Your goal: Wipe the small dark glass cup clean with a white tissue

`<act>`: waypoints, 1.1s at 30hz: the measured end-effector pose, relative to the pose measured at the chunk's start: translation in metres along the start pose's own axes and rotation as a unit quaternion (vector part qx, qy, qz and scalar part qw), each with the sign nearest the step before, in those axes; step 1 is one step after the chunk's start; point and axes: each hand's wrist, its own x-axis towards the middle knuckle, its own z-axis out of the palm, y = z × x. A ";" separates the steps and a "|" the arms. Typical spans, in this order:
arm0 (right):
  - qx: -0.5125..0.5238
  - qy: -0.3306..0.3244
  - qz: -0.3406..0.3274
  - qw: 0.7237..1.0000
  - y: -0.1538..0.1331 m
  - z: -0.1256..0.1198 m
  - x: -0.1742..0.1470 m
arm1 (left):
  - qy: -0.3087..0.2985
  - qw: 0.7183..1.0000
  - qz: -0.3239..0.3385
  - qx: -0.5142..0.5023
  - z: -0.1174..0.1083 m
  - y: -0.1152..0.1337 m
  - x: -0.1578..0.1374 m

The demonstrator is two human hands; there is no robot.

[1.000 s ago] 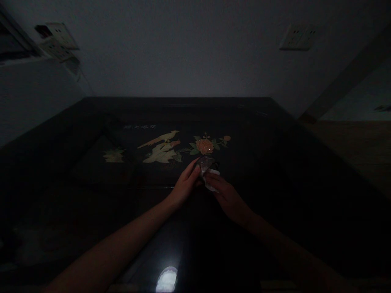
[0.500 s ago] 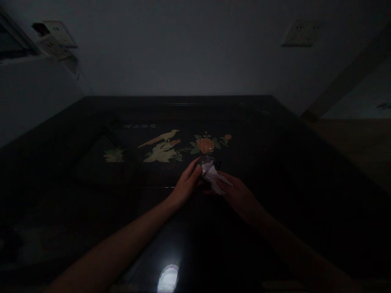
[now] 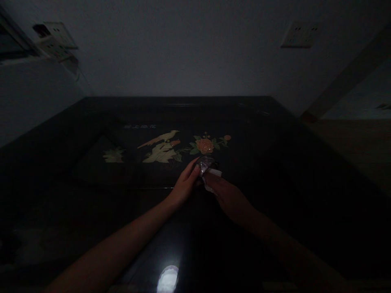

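Note:
My left hand (image 3: 185, 181) is closed around a small shiny, rounded vessel (image 3: 205, 163) that looks like a glass, its thumb on the near side. The dim light hides the vessel's exact shape. A crumpled white tissue (image 3: 215, 172) is pinched in my right hand (image 3: 230, 197), whose fingers press it at the vessel's near right side. Both hands meet just above the dark glossy table (image 3: 195, 244). How far the tissue goes into the vessel cannot be made out.
The tabletop carries an inlaid picture with a bird (image 3: 160, 139), an orange flower (image 3: 204, 145) and pale characters. Behind it stands a wall with a socket plate (image 3: 301, 34) at right and more sockets (image 3: 59, 34) at left. A bright light reflection lies near the front edge.
My right hand has moved left and closer to the vessel, fingers over the tissue, so less of the tissue shows. My left hand stays nearly in place.

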 end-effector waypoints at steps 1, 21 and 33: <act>-0.032 -0.005 -0.005 0.999 0.000 -0.002 0.001 | 0.001 1.000 -0.002 0.000 0.000 0.000 0.000; -0.248 0.008 -0.042 0.968 -0.004 0.000 0.002 | -0.007 1.000 -0.002 -0.017 0.002 0.001 0.000; 0.244 0.041 0.042 0.968 -0.007 0.004 0.001 | 0.009 1.000 -0.014 -0.023 0.001 0.003 -0.001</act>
